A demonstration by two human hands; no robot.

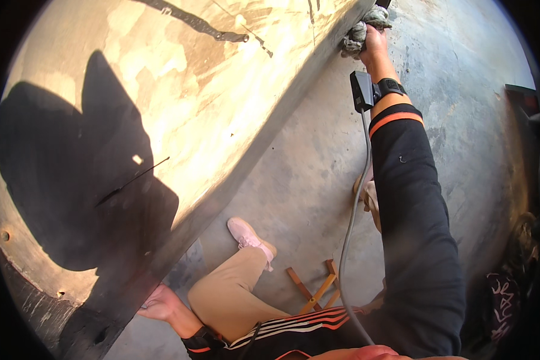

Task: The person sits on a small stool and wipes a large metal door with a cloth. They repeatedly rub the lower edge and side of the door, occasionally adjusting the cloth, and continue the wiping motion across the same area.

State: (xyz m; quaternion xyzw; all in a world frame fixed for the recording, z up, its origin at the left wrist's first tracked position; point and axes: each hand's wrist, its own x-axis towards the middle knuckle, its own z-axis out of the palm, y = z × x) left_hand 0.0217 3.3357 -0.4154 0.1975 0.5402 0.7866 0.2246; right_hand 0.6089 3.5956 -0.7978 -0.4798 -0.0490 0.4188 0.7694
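Note:
My right hand (pixel 374 41) is at the top, on the end of a stretched-out arm, closed around a crumpled grey patterned cloth (pixel 354 41). The cloth lies against the far end of the side edge of a large, smooth pale slab (pixel 234 112). My left hand (pixel 156 304) is at the lower left, palm partly turned up, at the near edge of the same slab; its fingertips are partly hidden there. Dark streaks (pixel 184 20) and a thin dark mark (pixel 132 181) show on the sunlit slab, along with a broad shadow.
Below lies a grey concrete floor (pixel 297 189), with my pink shoe (pixel 247 234) on it. Crossed orange-brown legs of a stand or stool (pixel 312 299) are near my body. A grey cable (pixel 351 225) runs down from the black device (pixel 362 91) on my right wrist. Dark objects line the right rim.

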